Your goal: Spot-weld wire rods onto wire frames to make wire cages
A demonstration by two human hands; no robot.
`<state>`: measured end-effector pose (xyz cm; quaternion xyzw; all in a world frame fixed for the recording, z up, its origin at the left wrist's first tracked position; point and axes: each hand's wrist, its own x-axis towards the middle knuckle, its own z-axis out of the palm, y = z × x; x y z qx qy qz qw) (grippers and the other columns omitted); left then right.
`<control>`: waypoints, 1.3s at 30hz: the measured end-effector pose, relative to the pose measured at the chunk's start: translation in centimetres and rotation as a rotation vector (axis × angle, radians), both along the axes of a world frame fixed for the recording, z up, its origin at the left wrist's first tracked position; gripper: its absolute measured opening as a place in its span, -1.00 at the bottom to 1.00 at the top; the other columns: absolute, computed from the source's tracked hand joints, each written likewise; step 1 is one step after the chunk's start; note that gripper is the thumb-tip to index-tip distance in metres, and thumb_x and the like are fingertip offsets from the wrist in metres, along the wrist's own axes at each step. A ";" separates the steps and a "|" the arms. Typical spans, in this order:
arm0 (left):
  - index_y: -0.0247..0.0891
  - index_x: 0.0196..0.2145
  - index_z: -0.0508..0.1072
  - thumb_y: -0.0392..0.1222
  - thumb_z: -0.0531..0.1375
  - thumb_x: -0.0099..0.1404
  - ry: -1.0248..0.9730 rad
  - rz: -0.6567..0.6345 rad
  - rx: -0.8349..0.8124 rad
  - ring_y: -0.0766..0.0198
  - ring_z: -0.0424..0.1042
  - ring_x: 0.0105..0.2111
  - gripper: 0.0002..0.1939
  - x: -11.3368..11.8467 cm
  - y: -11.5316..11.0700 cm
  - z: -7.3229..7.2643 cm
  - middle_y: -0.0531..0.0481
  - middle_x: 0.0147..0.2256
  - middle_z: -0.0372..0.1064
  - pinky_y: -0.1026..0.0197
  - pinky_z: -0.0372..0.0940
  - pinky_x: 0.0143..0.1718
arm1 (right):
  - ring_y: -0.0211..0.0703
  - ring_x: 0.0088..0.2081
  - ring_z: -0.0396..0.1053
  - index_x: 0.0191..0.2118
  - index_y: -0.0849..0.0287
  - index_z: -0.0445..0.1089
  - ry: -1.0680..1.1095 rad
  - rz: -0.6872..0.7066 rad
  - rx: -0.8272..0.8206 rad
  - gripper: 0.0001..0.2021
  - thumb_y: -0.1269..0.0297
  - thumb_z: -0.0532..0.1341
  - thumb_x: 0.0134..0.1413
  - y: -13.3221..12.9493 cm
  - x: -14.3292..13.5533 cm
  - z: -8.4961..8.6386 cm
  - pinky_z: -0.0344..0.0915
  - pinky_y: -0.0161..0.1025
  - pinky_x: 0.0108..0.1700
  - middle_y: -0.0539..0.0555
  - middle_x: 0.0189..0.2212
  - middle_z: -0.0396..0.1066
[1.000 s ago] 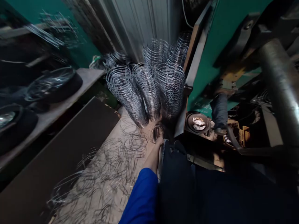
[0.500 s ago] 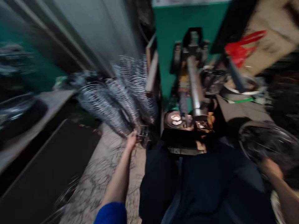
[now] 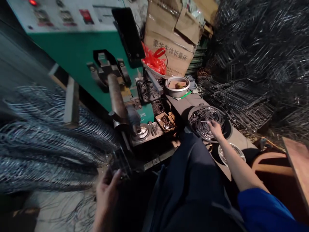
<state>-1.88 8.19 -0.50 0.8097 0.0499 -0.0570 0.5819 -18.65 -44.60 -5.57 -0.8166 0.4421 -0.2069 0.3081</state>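
My right hand [image 3: 214, 129] reaches into a round dark basin [image 3: 228, 130] of thin metal wire rings [image 3: 202, 120], its fingers pinched on wire at the pile. Low on the left, my left hand [image 3: 108, 183] is curled round a small wire frame [image 3: 119, 162], blurred by motion. Beside that hand lie long stacks of wire coils [image 3: 48, 158]. Between the hands stands a green machine [image 3: 79, 61] with a metal cylinder arm [image 3: 117, 96].
A white bowl [image 3: 177, 91], a small cardboard box [image 3: 166, 122] and a plate of shiny parts [image 3: 233, 154] sit around the bench. Wire racks [image 3: 251, 103] are heaped at right. A brown stool [image 3: 270, 161] stands at lower right. A phone [image 3: 127, 35] leans on the machine.
The view has swung to the right, bringing the basin and the wire heap nearer the centre. My right hand now shows clearly on the rings; my left hand still holds the wire frame.
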 end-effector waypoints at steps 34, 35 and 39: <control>-0.20 0.10 0.43 -0.12 0.39 0.12 0.047 0.013 -0.773 0.50 0.26 -0.65 -0.42 -3.5 -5.1 0.4 0.17 -0.46 0.22 0.38 0.24 -0.69 | -0.29 -0.62 -0.01 -0.62 0.10 0.08 -0.488 0.620 0.637 -0.42 -0.17 0.39 -0.06 22.3 11.9 4.8 -0.06 -0.28 -0.57 -0.09 -0.70 0.02; -0.19 0.10 0.43 -0.12 0.39 0.12 0.053 0.009 -0.775 0.50 0.27 -0.65 -0.42 -3.5 -5.1 0.4 0.17 -0.46 0.21 0.38 0.24 -0.69 | -0.30 -0.62 -0.02 -0.63 0.11 0.07 -0.498 0.628 0.636 -0.42 -0.16 0.39 -0.06 22.2 12.0 4.8 -0.07 -0.29 -0.56 -0.10 -0.70 0.01; -0.19 0.13 0.40 -0.13 0.38 0.13 0.037 0.003 -0.769 0.48 0.29 -0.64 -0.40 -3.2 -5.6 0.0 0.17 -0.46 0.20 0.36 0.27 -0.69 | -0.31 -0.61 -0.06 -0.63 0.12 0.07 -0.520 0.653 0.634 -0.43 -0.12 0.40 -0.06 21.8 12.4 4.7 -0.09 -0.28 -0.54 -0.11 -0.68 0.00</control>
